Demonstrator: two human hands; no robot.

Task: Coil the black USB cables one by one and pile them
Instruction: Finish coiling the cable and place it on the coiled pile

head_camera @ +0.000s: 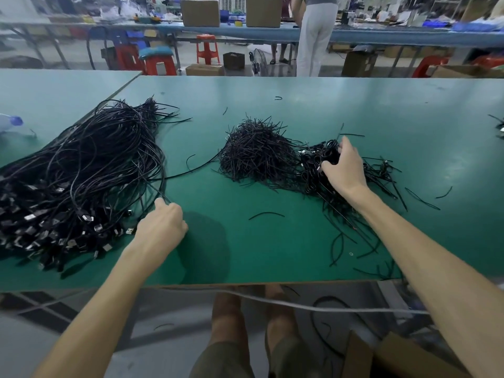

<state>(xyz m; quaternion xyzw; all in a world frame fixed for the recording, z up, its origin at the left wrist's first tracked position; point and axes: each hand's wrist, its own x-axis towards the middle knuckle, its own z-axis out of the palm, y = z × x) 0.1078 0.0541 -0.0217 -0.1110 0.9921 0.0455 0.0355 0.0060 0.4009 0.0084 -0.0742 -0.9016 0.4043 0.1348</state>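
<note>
Two hands busy at once. Right hand [344, 170] has fingers and thumb curled round a wound coil [328, 154], gripping it from above, right on top of the pile of coils [313, 165]. It looks like a set-down, so the done ones sit together on the person's right. Left hand [161, 226] is nearly closed, thumb and forefinger pinching a single cable [160, 195] at the near side of the loose heap [90, 170]. That's probably the next one lined up for pulling, though how firm the pinch is can't be made out. Heap lies to the left with its plug ends [54, 227] bunched toward the person, likely so an end is easy to find. Between heap and pile sits a mound of short ties [253, 154], touching the pile of coils and within reach of either hand. Stray ties [266, 214] are scattered over the green table [272, 105], most near the right forearm. Open room: a bare green patch straight in front of the person, between the two arms, good for coiling; the far half of the table is also free. Front edge [245, 282] is near, and some ties by the right arm lie just at it and could slide off. Heap's plug end also comes near that edge. Plastic bottle [11, 122] far left, well apart from the work. Another person [316, 36] stands at a bench beyond, not involved.
</note>
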